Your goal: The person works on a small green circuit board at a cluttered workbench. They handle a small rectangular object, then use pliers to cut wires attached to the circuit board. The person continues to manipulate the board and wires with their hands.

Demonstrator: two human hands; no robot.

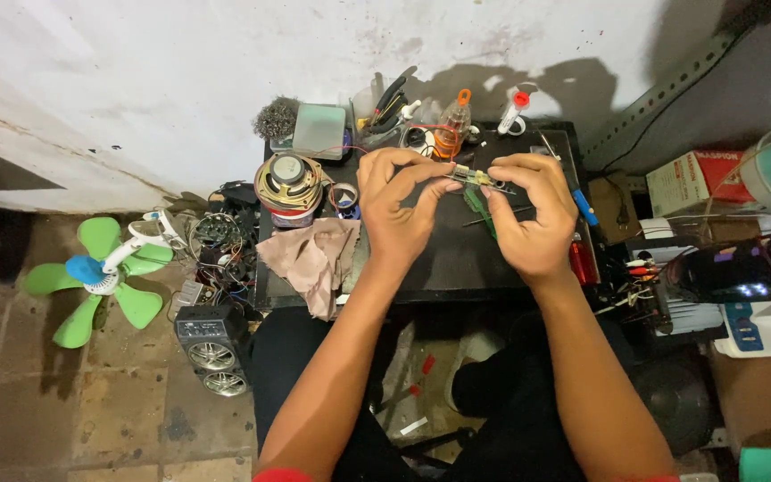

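Both hands, left hand (pixel 394 210) and right hand (pixel 528 214), pinch a small circuit board (pixel 475 178) over the black table (pixel 457 259), mid-inspection; next probably needs the screwdriver (pixel 484 214) at 6 o'clock.

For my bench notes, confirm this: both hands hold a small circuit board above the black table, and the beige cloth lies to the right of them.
Not quite. The head view shows the cloth lying left of the hands, not right. The left hand and right hand do hold the small circuit board above the black table.

Single view, head-worn camera. Looks steeply down from above the person's own forearms onto a small dark work table (pixel 457 259) set against a white wall (pixel 180 80). Close range: hands sit mid-frame, floor (pixel 73 402) at left, cluttered boxes at right.
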